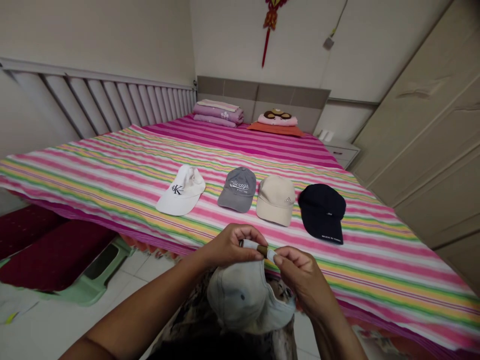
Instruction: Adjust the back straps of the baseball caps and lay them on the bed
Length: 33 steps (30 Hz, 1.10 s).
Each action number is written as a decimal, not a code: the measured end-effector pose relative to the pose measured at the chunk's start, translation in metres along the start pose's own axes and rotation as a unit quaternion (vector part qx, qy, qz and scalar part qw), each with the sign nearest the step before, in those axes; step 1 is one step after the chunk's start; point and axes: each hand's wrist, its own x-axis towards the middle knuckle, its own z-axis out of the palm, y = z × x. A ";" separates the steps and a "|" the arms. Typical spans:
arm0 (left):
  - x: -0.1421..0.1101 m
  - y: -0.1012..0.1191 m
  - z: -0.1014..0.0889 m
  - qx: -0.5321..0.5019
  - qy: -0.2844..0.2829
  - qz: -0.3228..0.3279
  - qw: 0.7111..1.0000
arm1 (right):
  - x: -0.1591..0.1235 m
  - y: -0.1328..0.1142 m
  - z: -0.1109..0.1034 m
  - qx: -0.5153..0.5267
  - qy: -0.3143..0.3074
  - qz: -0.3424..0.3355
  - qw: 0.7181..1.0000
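A pale blue-grey baseball cap (240, 295) hangs below my hands, over my lap. My left hand (234, 246) is closed on one side of its back strap (263, 250), thumb and fingers pinching it. The other end of the strap is pinched in my right hand (300, 270). A brownish patch shows on the strap between the two hands. Ahead on the bed lie a white cap (183, 190) with dark letters, a grey cap (238, 190) with white script, a beige cap (276, 199) and a black cap (323, 210), in a loose row.
The bed (112, 155) has a striped cover and a grey headboard (270, 97). Folded purple bedding (219, 114) and an orange and pink pile (277, 124) lie at its far end. A green stool (90, 285) with a dark red top stands left; a wardrobe (431, 140) rises right.
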 end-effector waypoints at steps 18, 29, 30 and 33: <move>-0.013 0.000 -0.002 0.231 0.006 0.102 0.968 | 0.000 0.002 0.008 -0.019 0.007 -0.019 1.000; -0.013 -0.011 -0.008 0.197 0.002 0.103 0.975 | 0.003 0.006 0.006 0.008 -0.003 -0.002 1.000; -0.013 -0.012 -0.009 0.237 0.001 0.130 0.963 | 0.003 0.007 0.007 0.021 -0.006 0.004 1.000; -0.013 -0.014 -0.011 0.348 -0.008 0.193 0.917 | 0.004 0.007 0.009 0.049 -0.001 0.016 0.999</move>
